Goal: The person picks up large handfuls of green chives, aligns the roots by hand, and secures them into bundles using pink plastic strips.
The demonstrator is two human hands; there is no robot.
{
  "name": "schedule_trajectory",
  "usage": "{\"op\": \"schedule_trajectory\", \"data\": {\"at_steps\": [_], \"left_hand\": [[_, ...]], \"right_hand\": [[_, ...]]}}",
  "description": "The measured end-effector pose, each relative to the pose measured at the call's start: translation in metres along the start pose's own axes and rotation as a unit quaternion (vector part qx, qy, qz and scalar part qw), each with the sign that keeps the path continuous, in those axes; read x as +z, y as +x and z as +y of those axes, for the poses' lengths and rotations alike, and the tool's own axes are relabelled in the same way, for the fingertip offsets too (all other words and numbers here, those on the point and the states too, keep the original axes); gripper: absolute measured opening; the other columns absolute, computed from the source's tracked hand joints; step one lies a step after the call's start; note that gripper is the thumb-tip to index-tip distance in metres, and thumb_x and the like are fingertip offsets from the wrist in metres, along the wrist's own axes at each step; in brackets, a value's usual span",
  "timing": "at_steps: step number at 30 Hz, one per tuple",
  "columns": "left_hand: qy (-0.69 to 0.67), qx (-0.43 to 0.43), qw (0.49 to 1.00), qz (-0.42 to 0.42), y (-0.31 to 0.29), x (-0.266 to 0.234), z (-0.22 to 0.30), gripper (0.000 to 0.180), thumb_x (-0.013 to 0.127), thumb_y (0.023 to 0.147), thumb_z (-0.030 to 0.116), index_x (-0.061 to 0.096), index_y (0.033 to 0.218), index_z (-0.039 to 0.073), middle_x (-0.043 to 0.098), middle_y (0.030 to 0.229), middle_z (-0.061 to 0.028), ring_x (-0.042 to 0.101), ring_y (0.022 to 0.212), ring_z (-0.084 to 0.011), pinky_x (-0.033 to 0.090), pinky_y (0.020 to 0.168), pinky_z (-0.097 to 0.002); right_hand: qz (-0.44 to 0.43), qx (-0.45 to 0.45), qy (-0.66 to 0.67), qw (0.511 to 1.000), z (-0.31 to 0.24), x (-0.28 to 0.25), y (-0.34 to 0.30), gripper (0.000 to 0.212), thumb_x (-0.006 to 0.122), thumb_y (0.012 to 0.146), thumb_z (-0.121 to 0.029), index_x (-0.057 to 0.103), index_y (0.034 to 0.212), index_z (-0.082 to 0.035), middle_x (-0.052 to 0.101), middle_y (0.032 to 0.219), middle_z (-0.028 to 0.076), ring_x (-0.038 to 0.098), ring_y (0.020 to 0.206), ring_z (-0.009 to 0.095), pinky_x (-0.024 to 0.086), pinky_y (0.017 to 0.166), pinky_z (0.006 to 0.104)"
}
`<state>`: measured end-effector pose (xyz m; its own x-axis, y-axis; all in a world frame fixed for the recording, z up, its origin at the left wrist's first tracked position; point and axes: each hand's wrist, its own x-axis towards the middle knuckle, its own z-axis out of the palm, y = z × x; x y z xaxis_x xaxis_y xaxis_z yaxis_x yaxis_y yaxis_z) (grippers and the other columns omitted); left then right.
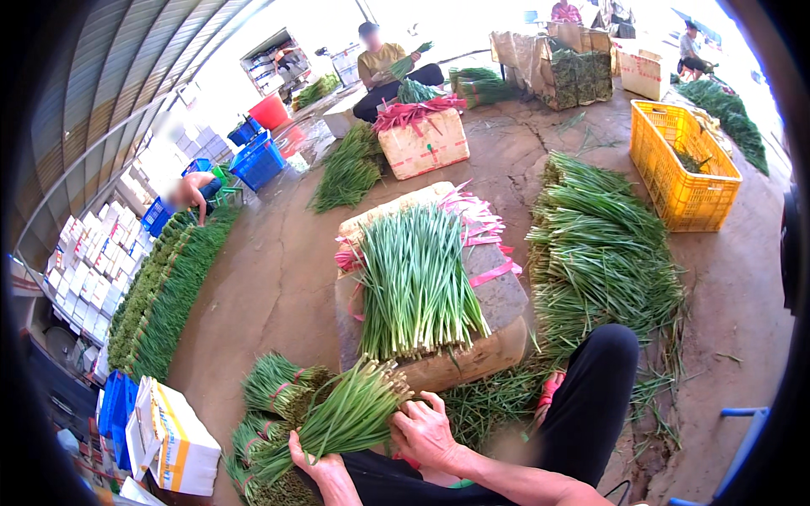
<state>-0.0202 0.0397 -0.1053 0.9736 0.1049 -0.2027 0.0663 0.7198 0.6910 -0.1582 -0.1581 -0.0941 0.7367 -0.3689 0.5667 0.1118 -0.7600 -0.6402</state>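
Observation:
My left hand [325, 474] is closed round a loose bunch of garlic chives [350, 419] above my lap, the pale cut ends pointing up and right. At that bunch's lower right side is my right hand [426, 434], its fingers curled in close to the stems; anything pinched in them is hidden. Just ahead, a thick layer of chives [413, 282] lies on a box-like block [456, 358], stem ends toward me. Pink ties [472, 215] spread over the block's far right corner. Left of my knees, several tied bunches [278, 388] are stacked.
A long chive heap [595, 253] covers the floor at right, beside a yellow crate [688, 169]. White foam box [173, 438] stands at lower left. Another person [384, 67] handles chives behind a foam box [424, 148]; someone bends over chive rows [181, 287] at left.

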Motion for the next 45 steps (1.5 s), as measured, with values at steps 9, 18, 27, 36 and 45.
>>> {"op": "schedule_trajectory", "data": {"at_steps": [9, 18, 27, 36, 45], "left_hand": [[-0.065, -0.057, 0.995, -0.057, 0.006, 0.006, 0.013, 0.046, 0.046, 0.097, 0.03, 0.058, 0.126, -0.003, 0.062, 0.127, -0.0214, 0.059, 0.117, -0.0376, 0.043, 0.105, -0.0554], [-0.055, -0.04, 0.995, 0.067, 0.005, 0.004, 0.042, 0.039, 0.049, 0.094, 0.029, 0.064, 0.114, -0.001, 0.068, 0.117, -0.0186, 0.066, 0.106, -0.0366, 0.054, 0.092, -0.0578], [-0.036, -0.094, 0.993, 0.054, -0.002, 0.015, 0.024, 0.04, 0.048, 0.095, 0.03, 0.064, 0.113, -0.002, 0.068, 0.116, -0.0185, 0.066, 0.105, -0.0361, 0.054, 0.092, -0.0552], [0.004, -0.051, 0.992, -0.114, 0.013, -0.014, 0.029, 0.046, 0.052, 0.093, 0.029, 0.06, 0.124, -0.004, 0.063, 0.125, -0.0236, 0.062, 0.114, -0.0395, 0.047, 0.103, -0.056], [0.016, -0.055, 0.996, 0.062, -0.012, 0.019, 0.014, 0.045, 0.055, 0.091, 0.031, 0.064, 0.118, -0.004, 0.065, 0.121, -0.0214, 0.061, 0.111, -0.0391, 0.048, 0.098, -0.0534]], "right_hand": [[0.045, 0.05, 0.212, 0.975, -0.02, -0.008, 0.004, 0.008, 0.065, 0.084, -0.012, 0.062, 0.089, -0.007, 0.062, 0.085, 0.009, 0.063, 0.085, 0.023, 0.047, 0.088, 0.0402], [-0.148, 0.438, 0.464, 0.755, 0.034, -0.014, -0.003, 0.038, 0.062, 0.089, -0.008, 0.054, 0.125, 0.002, 0.065, 0.101, 0.009, 0.063, 0.083, 0.015, 0.051, 0.081, 0.0301], [-0.291, 0.271, 0.49, 0.776, 0.005, 0.024, -0.02, 0.019, 0.06, 0.095, -0.017, 0.066, 0.104, -0.001, 0.065, 0.087, 0.004, 0.062, 0.08, 0.015, 0.052, 0.076, 0.0324], [-0.005, 0.047, 0.074, 0.996, -0.004, -0.018, 0.01, 0.027, 0.068, 0.079, -0.022, 0.062, 0.102, -0.008, 0.062, 0.09, 0.011, 0.063, 0.089, 0.03, 0.046, 0.084, 0.042], [-0.039, 0.031, -0.037, 0.998, 0.038, -0.005, 0.001, 0.015, 0.064, 0.082, -0.012, 0.057, 0.095, -0.007, 0.057, 0.086, 0.01, 0.061, 0.088, 0.028, 0.041, 0.095, 0.0465]]}}
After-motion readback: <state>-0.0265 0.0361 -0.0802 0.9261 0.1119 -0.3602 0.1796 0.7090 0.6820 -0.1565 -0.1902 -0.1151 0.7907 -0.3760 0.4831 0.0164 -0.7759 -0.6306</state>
